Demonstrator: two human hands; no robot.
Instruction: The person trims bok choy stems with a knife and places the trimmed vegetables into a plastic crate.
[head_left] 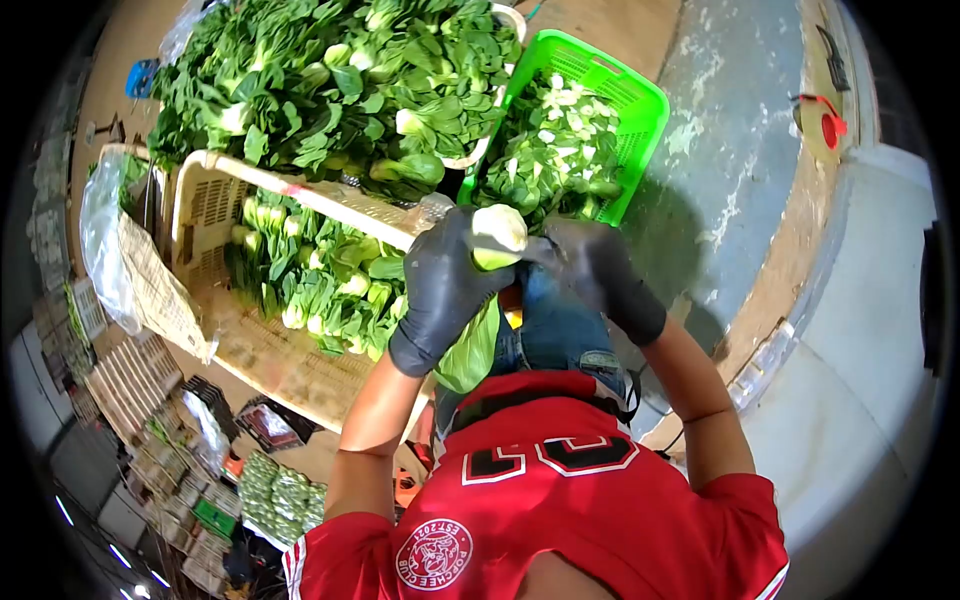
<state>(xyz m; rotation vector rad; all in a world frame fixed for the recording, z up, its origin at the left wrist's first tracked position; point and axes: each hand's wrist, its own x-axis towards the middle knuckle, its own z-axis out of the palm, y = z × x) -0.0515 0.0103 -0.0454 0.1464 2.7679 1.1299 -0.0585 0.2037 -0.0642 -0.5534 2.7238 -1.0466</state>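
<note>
Left hand (445, 285), black-gloved, fingers wrapped round bok choy (499, 232), pale base up. Right hand (603, 272), blurred, fingers clenched on knife (538, 250), blade at base. Beige crate (265, 345) left, green basket (640, 100) far, holding trimmed leaves (552, 150).

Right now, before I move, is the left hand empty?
No, the left hand grips a leafy green vegetable, its pale base showing beside the thumb.
</note>
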